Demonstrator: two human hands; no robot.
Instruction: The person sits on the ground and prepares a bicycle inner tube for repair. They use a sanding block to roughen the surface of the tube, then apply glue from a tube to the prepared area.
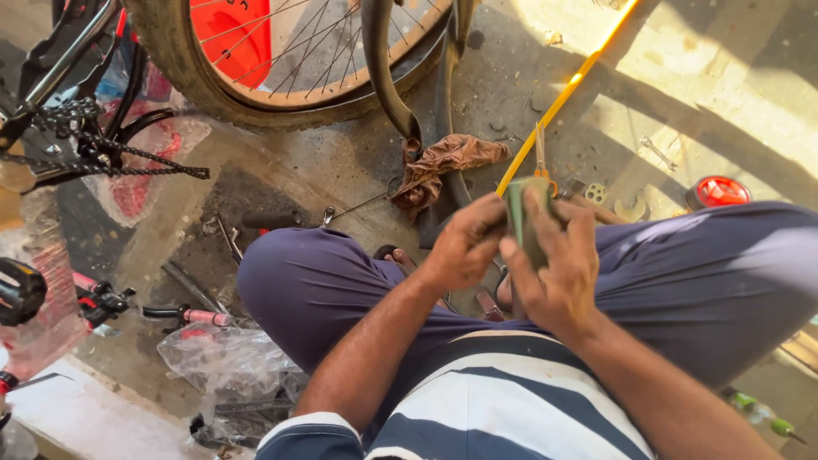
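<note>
Both of my hands meet over my knees on a small green flat block (521, 223). My left hand (464, 243) grips its left side with curled fingers. My right hand (554, 268) wraps it from the right, thumb pressed on its face. Just beyond the block lie orange-handled scissors (540, 162) on the concrete. A bicycle wheel (281, 77) with a worn tyre stands ahead, and a loose black inner tube (383, 77) hangs from it.
A brown rag (443, 162) lies by the tube. A yellow rod (562, 98) slants across the ground. A red round tin (717, 192), a wrench (630, 209), a bike chain (102, 153), scattered tools and a plastic bag (226, 358) surround me.
</note>
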